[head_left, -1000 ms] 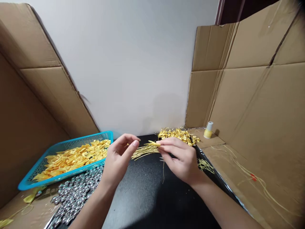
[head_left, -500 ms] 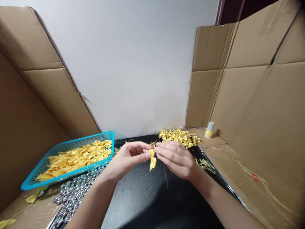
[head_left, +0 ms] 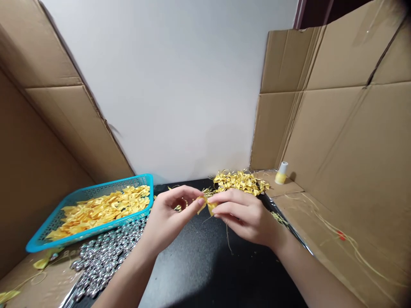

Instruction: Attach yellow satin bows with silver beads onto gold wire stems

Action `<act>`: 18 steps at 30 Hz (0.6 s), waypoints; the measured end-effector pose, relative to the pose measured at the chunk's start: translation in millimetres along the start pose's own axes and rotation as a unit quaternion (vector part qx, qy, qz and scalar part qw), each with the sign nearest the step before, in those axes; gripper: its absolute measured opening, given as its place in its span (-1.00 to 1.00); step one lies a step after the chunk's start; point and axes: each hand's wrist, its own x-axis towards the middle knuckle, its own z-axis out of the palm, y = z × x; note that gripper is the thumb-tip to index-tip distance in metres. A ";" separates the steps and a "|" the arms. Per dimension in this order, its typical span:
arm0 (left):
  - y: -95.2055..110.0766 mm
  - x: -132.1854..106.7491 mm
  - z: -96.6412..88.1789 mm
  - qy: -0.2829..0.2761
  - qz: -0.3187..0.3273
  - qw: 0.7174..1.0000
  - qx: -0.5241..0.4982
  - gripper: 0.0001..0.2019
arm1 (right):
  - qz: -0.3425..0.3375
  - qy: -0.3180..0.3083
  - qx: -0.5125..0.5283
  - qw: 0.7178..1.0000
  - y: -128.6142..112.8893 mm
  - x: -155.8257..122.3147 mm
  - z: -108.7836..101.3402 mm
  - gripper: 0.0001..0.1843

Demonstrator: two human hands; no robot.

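Between my two hands, above the black tabletop (head_left: pixel 192 261), is a small yellow ribbon bow (head_left: pixel 211 207). My left hand (head_left: pixel 175 209) pinches its left side between thumb and index finger. The fingers of my right hand (head_left: pixel 245 214) are closed on the bow's right side. A thin cord (head_left: pixel 229 241) dangles below my right hand. Fingertips cover part of the bow, so its middle is not fully visible. Just behind my hands lies a bundle of short gold ties (head_left: pixel 207 191).
A blue basket (head_left: pixel 86 232) of yellow bows stands at the left, with many silver beads (head_left: pixel 104 256) before it. A pile of yellow bows (head_left: pixel 240 182) lies at the back. On cardboard at the right stand a thread spool (head_left: pixel 281 173) and loose cords (head_left: pixel 334 229). Cardboard walls flank both sides.
The bow hung down from my left fingers with my right hand beside it. Now it is turned sideways, and my right fingers have closed on its other side.
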 end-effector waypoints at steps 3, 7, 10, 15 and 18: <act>0.2 0.7 -1.3 -0.017 0.015 0.999 0.030 -0.84 | -0.002 -0.013 -0.018 1.000 2.1 0.0 -2.2 -0.85; -1.3 0.6 -3.9 -0.045 0.056 0.993 0.089 -0.87 | 0.072 -0.064 -0.001 0.995 -4.0 2.7 -5.3 -0.89; -2.5 -0.5 -4.3 -0.055 0.096 0.987 0.116 -0.91 | 0.141 -0.108 0.009 0.984 -10.8 4.7 -6.2 -0.88; -5.1 -0.5 -3.5 -0.085 0.131 0.980 0.120 -0.82 | 0.202 -0.116 0.025 0.972 -14.9 5.7 -1.5 -0.86; -5.7 1.2 -3.5 -0.115 0.151 0.974 0.124 -0.82 | 0.214 -0.118 0.028 0.969 -14.1 5.1 1.7 -0.87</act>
